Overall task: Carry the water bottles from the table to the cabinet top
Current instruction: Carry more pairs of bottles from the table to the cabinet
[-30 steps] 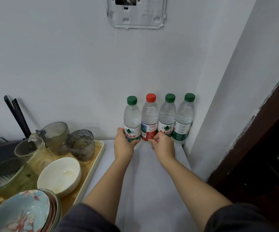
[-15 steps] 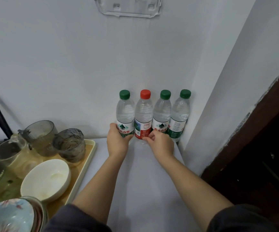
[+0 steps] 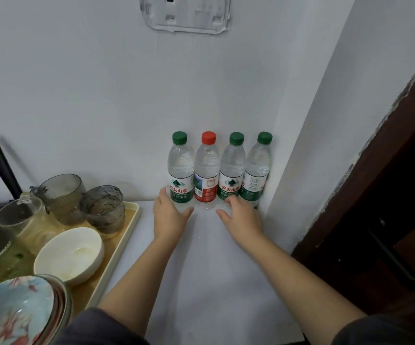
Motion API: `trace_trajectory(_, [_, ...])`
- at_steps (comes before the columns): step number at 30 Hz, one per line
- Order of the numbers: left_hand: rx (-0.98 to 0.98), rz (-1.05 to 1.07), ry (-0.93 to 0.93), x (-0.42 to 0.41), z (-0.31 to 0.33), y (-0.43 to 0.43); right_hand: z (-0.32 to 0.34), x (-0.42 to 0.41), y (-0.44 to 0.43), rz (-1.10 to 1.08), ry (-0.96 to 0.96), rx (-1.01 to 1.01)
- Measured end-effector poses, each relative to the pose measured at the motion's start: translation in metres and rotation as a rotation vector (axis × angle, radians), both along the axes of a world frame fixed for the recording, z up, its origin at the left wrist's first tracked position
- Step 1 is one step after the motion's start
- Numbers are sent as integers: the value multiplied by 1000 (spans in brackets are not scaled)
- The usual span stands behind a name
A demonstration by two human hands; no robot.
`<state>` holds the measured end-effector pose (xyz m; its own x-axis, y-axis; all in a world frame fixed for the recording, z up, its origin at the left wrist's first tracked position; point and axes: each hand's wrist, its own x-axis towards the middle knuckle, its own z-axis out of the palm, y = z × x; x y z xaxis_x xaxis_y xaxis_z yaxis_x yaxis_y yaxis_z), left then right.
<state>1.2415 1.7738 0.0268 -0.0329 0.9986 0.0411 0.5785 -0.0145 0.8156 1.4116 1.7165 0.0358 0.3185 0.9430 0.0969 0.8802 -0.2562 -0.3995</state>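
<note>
Four clear plastic water bottles (image 3: 206, 170) stand on the white counter (image 3: 214, 270), backed against the wall (image 3: 102, 95), probably so none tips. Our left hand (image 3: 170, 217) curls its fingers (image 3: 163, 194) round the leftmost bottle (image 3: 181, 175); our right hand (image 3: 242, 217) lays spread fingers against the third bottle (image 3: 231, 175), likely squaring the row.

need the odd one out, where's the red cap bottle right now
Head view: the red-capped bottle stands upright by the wall, second from the left in the row of four, between two green-capped bottles.
</note>
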Motion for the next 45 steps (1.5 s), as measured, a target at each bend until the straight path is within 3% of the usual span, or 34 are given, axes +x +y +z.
trace_trajectory(5, [20,14,359,-9,-3,-42,-3,4,-35,67,-149,-72])
trace_trajectory(20, [-135,64,754,-61,-8,-229,-4,-40,-131,504,-164,-307])
trace_trajectory(25, [-179,159,749,-97,-19,-289,-1,-85,-164,763,-279,-269])
trace_trajectory(33, [-346,430,625,-165,-20,-391,-7,-179,-219,1152,-205,-233])
trace_trajectory(45, [-757,852,391,-230,-67,-577,-62,-342,-333,1626,-436,-445])
